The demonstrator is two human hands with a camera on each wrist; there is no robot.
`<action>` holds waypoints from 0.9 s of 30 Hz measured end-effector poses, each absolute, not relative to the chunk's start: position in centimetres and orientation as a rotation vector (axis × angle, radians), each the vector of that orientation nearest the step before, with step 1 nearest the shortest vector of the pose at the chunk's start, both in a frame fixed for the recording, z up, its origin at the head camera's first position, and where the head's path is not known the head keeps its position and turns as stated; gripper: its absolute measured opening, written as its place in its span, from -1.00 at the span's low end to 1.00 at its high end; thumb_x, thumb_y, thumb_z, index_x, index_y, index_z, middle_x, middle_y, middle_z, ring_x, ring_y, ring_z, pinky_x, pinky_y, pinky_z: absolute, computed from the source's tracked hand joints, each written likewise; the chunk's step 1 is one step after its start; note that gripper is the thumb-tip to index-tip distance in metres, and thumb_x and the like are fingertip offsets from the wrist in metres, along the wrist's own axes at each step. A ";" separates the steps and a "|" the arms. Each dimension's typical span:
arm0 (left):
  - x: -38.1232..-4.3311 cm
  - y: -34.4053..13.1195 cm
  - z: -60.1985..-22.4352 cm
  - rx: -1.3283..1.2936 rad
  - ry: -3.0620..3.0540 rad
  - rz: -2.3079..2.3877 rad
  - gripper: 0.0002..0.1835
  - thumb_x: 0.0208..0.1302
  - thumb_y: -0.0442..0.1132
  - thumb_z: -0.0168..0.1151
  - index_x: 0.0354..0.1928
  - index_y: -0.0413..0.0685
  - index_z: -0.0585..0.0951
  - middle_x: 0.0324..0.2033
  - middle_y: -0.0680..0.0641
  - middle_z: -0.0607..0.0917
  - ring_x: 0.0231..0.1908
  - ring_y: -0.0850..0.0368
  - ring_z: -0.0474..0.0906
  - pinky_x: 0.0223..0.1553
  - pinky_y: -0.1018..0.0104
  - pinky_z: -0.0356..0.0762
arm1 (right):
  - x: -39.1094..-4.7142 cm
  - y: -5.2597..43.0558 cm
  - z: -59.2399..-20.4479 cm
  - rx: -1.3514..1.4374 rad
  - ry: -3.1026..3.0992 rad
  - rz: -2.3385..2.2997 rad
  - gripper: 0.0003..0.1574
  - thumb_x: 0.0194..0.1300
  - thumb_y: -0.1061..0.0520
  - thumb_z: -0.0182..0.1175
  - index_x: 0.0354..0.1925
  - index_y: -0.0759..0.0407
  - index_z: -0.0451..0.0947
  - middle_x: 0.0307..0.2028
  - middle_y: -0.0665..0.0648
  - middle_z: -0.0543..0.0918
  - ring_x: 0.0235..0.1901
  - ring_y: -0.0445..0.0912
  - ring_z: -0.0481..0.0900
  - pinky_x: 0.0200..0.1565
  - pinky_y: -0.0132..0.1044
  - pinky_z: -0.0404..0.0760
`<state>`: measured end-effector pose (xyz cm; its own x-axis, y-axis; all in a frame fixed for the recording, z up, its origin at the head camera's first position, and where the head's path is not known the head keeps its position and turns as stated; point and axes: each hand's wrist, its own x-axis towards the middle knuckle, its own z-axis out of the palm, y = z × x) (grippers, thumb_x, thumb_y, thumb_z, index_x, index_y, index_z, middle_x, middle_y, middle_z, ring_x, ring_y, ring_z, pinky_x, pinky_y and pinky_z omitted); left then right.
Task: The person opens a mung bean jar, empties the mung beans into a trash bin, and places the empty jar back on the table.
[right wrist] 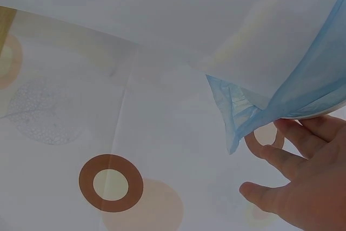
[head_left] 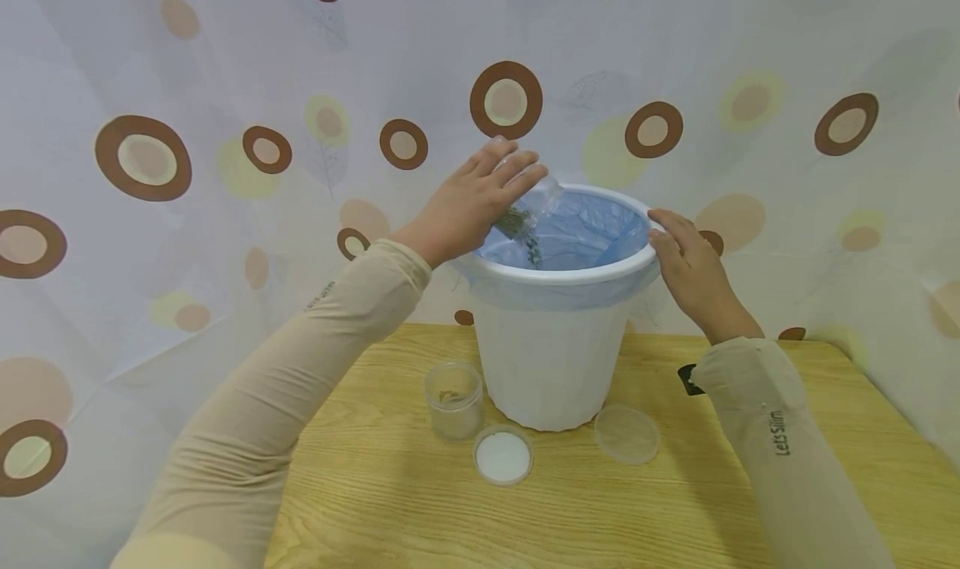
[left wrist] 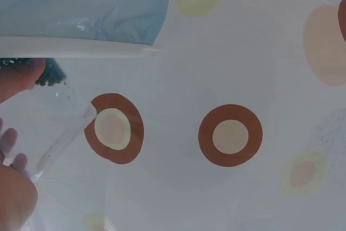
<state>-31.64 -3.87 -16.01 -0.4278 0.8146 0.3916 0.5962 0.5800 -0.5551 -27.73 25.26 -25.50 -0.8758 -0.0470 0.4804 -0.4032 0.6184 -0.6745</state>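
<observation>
My left hand grips a clear plastic jar, tipped over the mouth of a white bin. Dark green, leafy-looking bits lie inside the jar, and some fall past its mouth into the bin. A thin blue bag lines the bin and folds over its rim. In the left wrist view the jar's clear wall shows beside the fingers. On the bin's right side, my right hand touches the rim with extended fingertips; the right wrist view shows these fingers spread against it.
On the wooden table, a clear jar with brownish scraps stands by the bin's front left. Close by is a round container with a white surface inside. A translucent round lid lies front right. A dotted curtain hangs behind.
</observation>
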 end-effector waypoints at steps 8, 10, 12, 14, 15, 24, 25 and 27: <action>-31.7 -3.7 -16.1 -1.134 -2.134 0.496 -0.20 0.13 -0.62 0.03 0.44 -0.09 0.16 0.41 -0.14 0.20 0.43 -0.11 -0.03 0.44 0.18 -0.32 | -27.8 25.3 -25.6 0.352 -2.428 1.180 -0.29 0.51 -0.13 -0.33 0.48 0.15 0.05 0.47 0.23 0.03 0.37 0.31 0.06 0.24 0.35 0.12; -31.7 -3.7 -16.1 -1.135 -2.126 0.504 -0.20 0.12 -0.63 0.04 0.44 -0.08 0.17 0.40 -0.14 0.20 0.43 -0.11 -0.03 0.44 0.19 -0.32 | -27.8 25.3 -25.6 0.355 -2.428 1.181 -0.29 0.51 -0.13 -0.33 0.48 0.15 0.04 0.47 0.23 0.03 0.38 0.30 0.06 0.24 0.35 0.11; -31.7 -3.7 -16.1 -1.135 -2.115 0.518 -0.19 0.12 -0.61 0.07 0.44 -0.08 0.17 0.40 -0.13 0.20 0.43 -0.11 -0.03 0.44 0.18 -0.31 | -27.8 25.3 -25.6 0.360 -2.425 1.176 -0.29 0.51 -0.14 -0.33 0.47 0.16 0.05 0.47 0.24 0.03 0.38 0.30 0.06 0.24 0.35 0.11; -31.6 -3.7 -16.1 -1.134 -2.105 0.533 -0.19 0.13 -0.60 0.09 0.44 -0.07 0.17 0.40 -0.13 0.21 0.43 -0.11 -0.03 0.44 0.18 -0.31 | -27.8 25.3 -25.6 0.366 -2.420 1.167 -0.28 0.52 -0.14 -0.31 0.47 0.17 0.06 0.46 0.24 0.04 0.38 0.29 0.06 0.24 0.34 0.11; -31.6 -3.7 -16.1 -1.134 -2.102 0.540 -0.20 0.14 -0.59 0.10 0.45 -0.06 0.17 0.40 -0.13 0.20 0.43 -0.11 -0.03 0.44 0.18 -0.31 | -27.8 25.3 -25.6 0.369 -2.416 1.161 -0.29 0.52 -0.14 -0.31 0.46 0.18 0.06 0.46 0.25 0.05 0.38 0.29 0.06 0.25 0.34 0.11; -31.4 -3.7 -16.1 -1.142 -2.116 0.540 -0.25 0.23 -0.59 0.02 0.46 -0.03 0.17 0.41 -0.11 0.20 0.45 -0.10 -0.06 0.44 0.18 -0.35 | -27.7 25.2 -25.5 0.374 -2.407 1.142 -0.29 0.51 -0.14 -0.30 0.45 0.21 0.09 0.45 0.27 0.07 0.38 0.28 0.06 0.25 0.33 0.11; -31.4 -3.7 -16.2 -1.138 -2.123 0.546 -0.25 0.24 -0.59 0.01 0.46 -0.02 0.17 0.42 -0.10 0.19 0.45 -0.09 -0.07 0.43 0.18 -0.36 | -27.7 25.3 -25.5 0.373 -2.410 1.143 -0.28 0.51 -0.14 -0.30 0.45 0.20 0.09 0.45 0.26 0.07 0.38 0.28 0.06 0.25 0.33 0.11; -31.3 -3.7 -16.2 -1.128 -2.137 0.564 -0.24 0.25 -0.59 0.01 0.47 -0.01 0.15 0.43 -0.09 0.17 0.45 -0.09 -0.09 0.43 0.18 -0.37 | -27.7 25.3 -25.5 0.369 -2.415 1.144 -0.28 0.51 -0.15 -0.30 0.45 0.20 0.08 0.45 0.26 0.06 0.38 0.29 0.06 0.25 0.33 0.11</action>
<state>-31.34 -3.70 -16.19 -0.4198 0.8402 0.3433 0.5616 0.5376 -0.6290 -27.67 25.28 -25.49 -0.8673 -0.0510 0.4952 -0.4156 0.6220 -0.6637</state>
